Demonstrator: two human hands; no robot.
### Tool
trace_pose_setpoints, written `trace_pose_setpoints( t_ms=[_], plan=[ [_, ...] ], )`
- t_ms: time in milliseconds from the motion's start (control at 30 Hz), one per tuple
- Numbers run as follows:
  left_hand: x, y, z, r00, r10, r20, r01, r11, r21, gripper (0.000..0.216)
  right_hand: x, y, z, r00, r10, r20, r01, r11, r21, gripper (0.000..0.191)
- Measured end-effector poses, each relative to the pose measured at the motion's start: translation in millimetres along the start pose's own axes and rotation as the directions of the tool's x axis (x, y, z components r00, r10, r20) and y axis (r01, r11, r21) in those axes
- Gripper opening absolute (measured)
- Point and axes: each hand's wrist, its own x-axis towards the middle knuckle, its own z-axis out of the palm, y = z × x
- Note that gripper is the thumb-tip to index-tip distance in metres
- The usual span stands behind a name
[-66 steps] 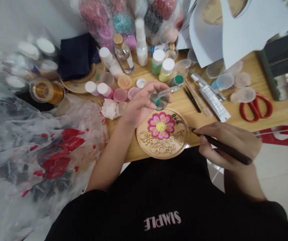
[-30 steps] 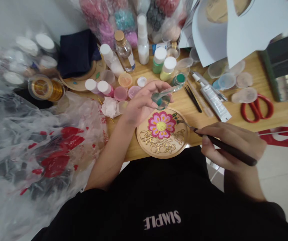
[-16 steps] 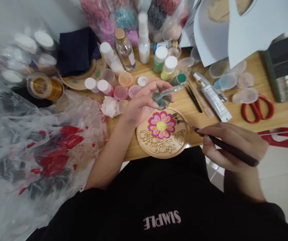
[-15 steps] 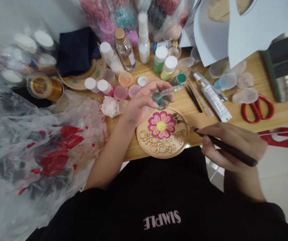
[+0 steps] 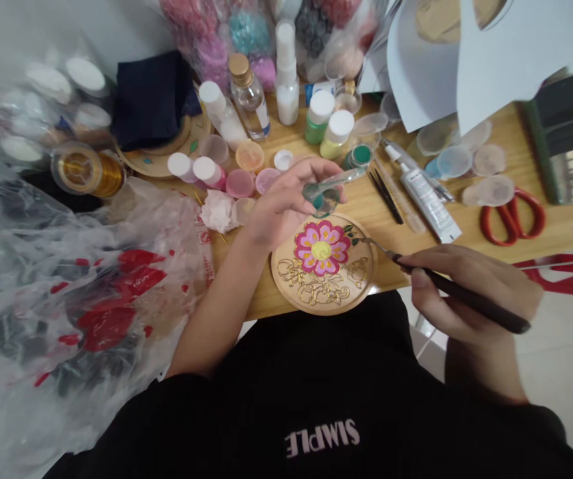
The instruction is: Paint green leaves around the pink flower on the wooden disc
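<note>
Fingers of my left hand (image 5: 286, 203) are closed round a small clear plastic cup (image 5: 327, 201) with green paint inside and its lid flipped open. Below it lies a round wooden plaque (image 5: 286, 293), bearing a pink flower (image 5: 322, 248) with a yellow centre and raised gold outlines. Small dark green leaves (image 5: 350, 233) show at the flower's upper right. My right hand (image 5: 470, 293) grips the dark handle of a palette knife (image 5: 466, 296) with a thin metal neck. Its tip is close to the leaves; whether it touches the plaque I cannot tell.
Paint cups (image 5: 240, 183) and bottles (image 5: 320, 114) stand behind my left hand. Black tweezers (image 5: 385, 196), a white tube (image 5: 429, 203) and red-handled scissors (image 5: 498, 223) lie to the right. Crinkled plastic bags (image 5: 92, 299) cover the left side. A gold wire spool (image 5: 87, 171) is near them.
My right hand has shifted slightly to the right with the palette knife, drawing its tip a little away from the leaves. My left hand with the cup stays practically still.
</note>
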Motion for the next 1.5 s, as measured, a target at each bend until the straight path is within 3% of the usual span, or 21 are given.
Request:
trace_pose_setpoints(
  t_ms=[767, 1000, 1200, 1500],
  plan=[
    [0.4, -3.4, -4.2, 1.0, -0.007, -0.005, 0.007, 0.998, 0.062, 0.035, -1.3, 0.5, 2.0, 1.0, 0.0, 0.025, 0.0, 1.0, 0.011, 0.017],
    [0.8, -2.7, -3.1, 1.0, -0.01, -0.006, 0.011, 0.997, 0.076, 0.034, 0.4, 0.9, 0.4, 1.0, -0.004, 0.0, 0.004, 1.0, -0.005, 0.015],
    [0.7, -2.3, -1.8, 1.0, 0.009, 0.002, -0.009, 0.998, 0.064, 0.028, -4.2, 2.1, 2.1, 0.997, 0.064, -0.05, -0.065, 0.998, -0.018, 0.011],
    [0.8, -2.4, -2.2, 1.0, -0.012, -0.021, 0.014, 0.995, 0.1, 0.027, -2.5, 2.4, 2.9, 0.999, 0.05, 0.003, -0.05, 0.998, 0.026, 0.013]
  ],
)
